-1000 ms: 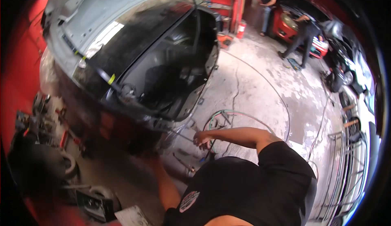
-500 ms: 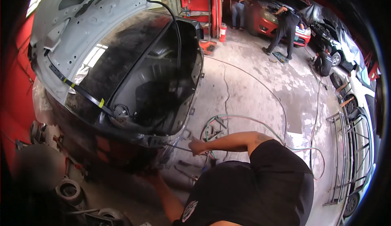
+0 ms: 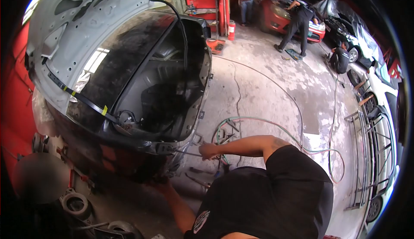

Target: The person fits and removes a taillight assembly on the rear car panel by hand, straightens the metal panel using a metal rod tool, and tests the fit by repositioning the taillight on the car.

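In the head view, my right hand [image 3: 208, 151] is closed around the end of a thin metal rod [image 3: 188, 153]. The rod's far end reaches the rear corner of a dark car body [image 3: 125, 142], beside a bracket [image 3: 164, 148] with holes; whether it touches there is unclear. Lower down, my left hand [image 3: 158, 185] is at the shadowed underside of that corner, its fingers hidden in the dark. The raised tailgate [image 3: 47, 19] shows a grey inner panel, and the cargo area below is stripped.
Hoses [image 3: 258, 119] curl over the floor near hand tools [image 3: 198, 178]. Ring-shaped parts [image 3: 75, 203] lie at lower left. A fire extinguisher [image 3: 231, 31] stands by a red post. Farther back, one person [image 3: 300, 23] bends at a red car [image 3: 276, 17]; another [image 3: 340, 58] crouches. Metal frames [image 3: 366, 153] line the right.
The view has shifted slightly, moving the car body a little up and left in the picture. Both hands keep nearly the same places at the car's corner, the right still on the rod.
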{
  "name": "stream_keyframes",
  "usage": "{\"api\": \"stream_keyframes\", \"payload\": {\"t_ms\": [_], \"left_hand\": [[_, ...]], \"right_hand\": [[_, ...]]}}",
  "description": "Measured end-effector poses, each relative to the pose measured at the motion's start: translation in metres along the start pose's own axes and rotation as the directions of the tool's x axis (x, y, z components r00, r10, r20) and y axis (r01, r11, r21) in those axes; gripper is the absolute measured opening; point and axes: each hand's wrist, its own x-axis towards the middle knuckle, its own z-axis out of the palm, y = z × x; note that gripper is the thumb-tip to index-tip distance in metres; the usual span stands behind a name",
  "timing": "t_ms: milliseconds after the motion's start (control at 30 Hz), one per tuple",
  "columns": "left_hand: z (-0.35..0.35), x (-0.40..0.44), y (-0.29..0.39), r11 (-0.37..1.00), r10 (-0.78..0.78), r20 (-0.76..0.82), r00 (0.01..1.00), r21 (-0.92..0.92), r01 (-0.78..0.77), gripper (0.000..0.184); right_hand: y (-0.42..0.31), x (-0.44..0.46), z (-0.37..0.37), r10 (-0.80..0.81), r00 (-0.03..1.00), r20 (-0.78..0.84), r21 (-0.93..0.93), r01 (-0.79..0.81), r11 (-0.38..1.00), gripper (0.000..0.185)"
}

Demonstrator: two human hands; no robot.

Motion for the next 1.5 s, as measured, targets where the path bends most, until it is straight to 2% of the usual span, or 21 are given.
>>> {"api": "stream_keyframes", "payload": {"t_ms": [33, 67, 133, 167, 233, 333, 433, 533, 767, 867, 933, 967, 1067, 1100, 1133, 1200, 1233, 1300, 1367, 1433, 1500], "left_hand": [[0.019, -0.014, -0.001, 0.999, 0.047, -0.026, 0.999, 0.025, -0.047, 0.052], [0.031, -0.023, 0.0, 0.994, 0.097, -0.052, 0.994, 0.05, -0.094, 0.051], [0.03, -0.026, 0.001, 0.999, 0.029, -0.132, 0.991, -0.015, -0.032, 0.05], [0.03, -0.027, 0.002, 0.999, -0.006, -0.169, 0.986, -0.048, -0.002, 0.05], [0.035, -0.027, 0.001, 0.999, -0.017, -0.185, 0.983, -0.04, 0.01, 0.049], [0.051, -0.034, 0.003, 1.0, 0.006, -0.193, 0.981, -0.003, -0.007, 0.047], [0.063, -0.042, 0.003, 0.999, 0.017, -0.195, 0.981, -0.035, -0.024, 0.045], [0.043, -0.032, 0.001, 0.999, 0.008, -0.182, 0.983, -0.05, -0.018, 0.044], [0.027, -0.024, 0.003, 0.992, -0.016, -0.09, 0.996, -0.123, 0.004, 0.037], [0.012, -0.012, -0.005, 0.992, 0.109, -0.014, 0.994, 0.061, -0.108, 0.038], [0.005, -0.005, -0.003, 1.0, 0.03, -0.029, 0.999, -0.002, -0.03, 0.045], [0.003, -0.002, -0.003, 0.999, -0.011, -0.035, 0.999, -0.033, 0.009, 0.049], [0.001, 0.0, -0.005, 0.993, 0.103, -0.029, 0.994, 0.054, -0.102, 0.051], [0.001, -0.001, -0.009, 0.891, 0.335, 0.087, 0.938, 0.296, -0.345, 0.052], [0.001, -0.004, -0.014, 0.674, 0.508, 0.249, 0.825, 0.482, -0.56, 0.054], [0.0, -0.007, -0.015, 0.478, 0.552, 0.397, 0.733, 0.569, -0.668, 0.057], [-0.002, -0.007, -0.014, 0.58, 0.494, 0.361, 0.791, 0.541, -0.609, 0.059], [0.002, -0.011, -0.012, 0.781, 0.405, 0.244, 0.881, 0.41, -0.472, 0.059], [0.022, -0.022, -0.01, 0.931, 0.313, 0.088, 0.946, 0.17, -0.324, 0.053], [0.009, -0.01, -0.014, 0.879, 0.392, 0.146, 0.908, 0.23, -0.417, 0.053], [-0.028, 0.021, -0.021, 0.838, 0.433, 0.18, 0.883, 0.279, -0.468, 0.053]], "right_hand": [[-0.037, -0.057, -0.022, -0.043, 0.973, -0.229, -0.291, -0.026, 0.956, 0.04], [-0.036, -0.054, -0.02, -0.017, 0.981, -0.195, -0.231, -0.029, 0.972, 0.039], [-0.032, -0.046, -0.017, 0.032, 0.991, -0.126, -0.112, -0.046, 0.993, 0.036], [-0.031, -0.042, -0.015, 0.118, 0.991, -0.062, 0.131, -0.109, 0.985, 0.036], [-0.03, -0.034, -0.009, 0.231, 0.966, 0.115, 0.565, -0.255, 0.785, 0.036], [-0.016, -0.003, 0.001, 0.175, 0.945, 0.275, 0.575, -0.308, 0.758, 0.029], [0.075, 0.136, 0.061, 0.005, 0.896, 0.444, 0.649, -0.326, 0.687, 0.028], [0.001, 0.016, 0.009, 0.118, 0.945, 0.303, 0.585, -0.283, 0.76, 0.026], [-0.011, -0.012, -0.004, 0.125, 0.968, 0.216, 0.519, -0.222, 0.826, 0.044], [-0.028, -0.038, -0.022, 0.14, 0.96, 0.244, 0.54, -0.254, 0.802, 0.043], [-0.037, -0.039, -0.03, 0.192, 0.948, 0.254, 0.586, -0.309, 0.749, 0.037], [-0.04, -0.041, -0.033, 0.173, 0.946, 0.274, 0.561, -0.303, 0.771, 0.039], [-0.042, -0.039, -0.033, 0.131, 0.949, 0.286, 0.524, -0.27, 0.808, 0.042], [-0.035, -0.03, -0.028, 0.13, 0.958, 0.257, 0.535, -0.252, 0.806, 0.04], [-0.029, -0.022, -0.022, 0.128, 0.965, 0.228, 0.545, -0.235, 0.805, 0.039], [-0.013, -0.004, -0.009, 0.125, 0.977, 0.173, 0.562, -0.203, 0.802, 0.037], [-0.009, -0.001, -0.007, 0.125, 0.981, 0.146, 0.571, -0.186, 0.799, 0.036], [-0.032, -0.033, -0.017, 0.149, 0.989, -0.018, 0.477, -0.123, 0.87, 0.025], [-0.048, -0.052, -0.023, 0.153, 0.98, -0.126, 0.404, -0.09, 0.91, 0.02], [-0.05, -0.055, -0.023, 0.153, 0.973, -0.175, 0.362, -0.081, 0.929, 0.02], [-0.041, -0.044, -0.017, 0.154, 0.98, -0.128, 0.485, -0.074, 0.871, 0.018]]}}
